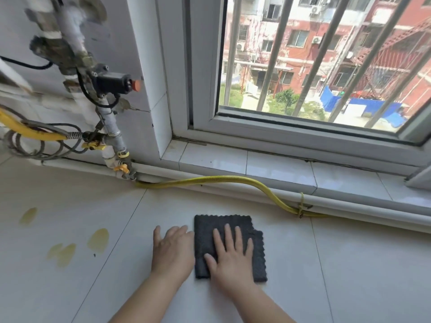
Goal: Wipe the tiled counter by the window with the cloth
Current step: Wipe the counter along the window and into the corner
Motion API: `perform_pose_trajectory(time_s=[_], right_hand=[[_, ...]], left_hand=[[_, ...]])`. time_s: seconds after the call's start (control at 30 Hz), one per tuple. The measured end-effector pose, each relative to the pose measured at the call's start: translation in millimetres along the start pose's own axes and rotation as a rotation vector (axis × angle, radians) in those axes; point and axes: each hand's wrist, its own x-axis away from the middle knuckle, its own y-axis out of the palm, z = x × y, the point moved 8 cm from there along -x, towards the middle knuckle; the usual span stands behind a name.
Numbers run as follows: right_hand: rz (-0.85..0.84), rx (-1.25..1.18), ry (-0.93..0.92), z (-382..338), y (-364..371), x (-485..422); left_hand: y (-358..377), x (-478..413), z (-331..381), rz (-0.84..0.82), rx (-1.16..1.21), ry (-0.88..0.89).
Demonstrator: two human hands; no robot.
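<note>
Flatly, my right hand [229, 254] presses the dark cloth [229, 247] onto the tiled counter [349, 264], fingers spread, gripping nothing.

Just left of it my left hand [172, 250] lies palm down on bare tile, fingers loosely together, its edge touching the folded cloth's left side. Yellowish stains [98, 240] sit well off beyond my left hand. Ahead of both hands a yellow hose [233, 178] runs along the base of the window sill [279, 169].
</note>
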Motion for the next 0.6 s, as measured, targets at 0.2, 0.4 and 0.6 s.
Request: perform_pose_trajectory(time_s=[0.2,0.4,0.6], right_hand=[[0.072,-0.025,0.26,114.3,-13.5,33.2],[0.08,-0.179,0.8,206.7,-11.9,102.4],[0.077,-0.098,0.517,64.6,6.7,76.1]], left_hand=[[9.1,6.2,15.5,-0.026,-0.011,0.014],[10.7,23.6,0.5,-0.034,-0.026,0.013],[0.9,40.3,-44.1,-0.027,-0.031,0.017]])
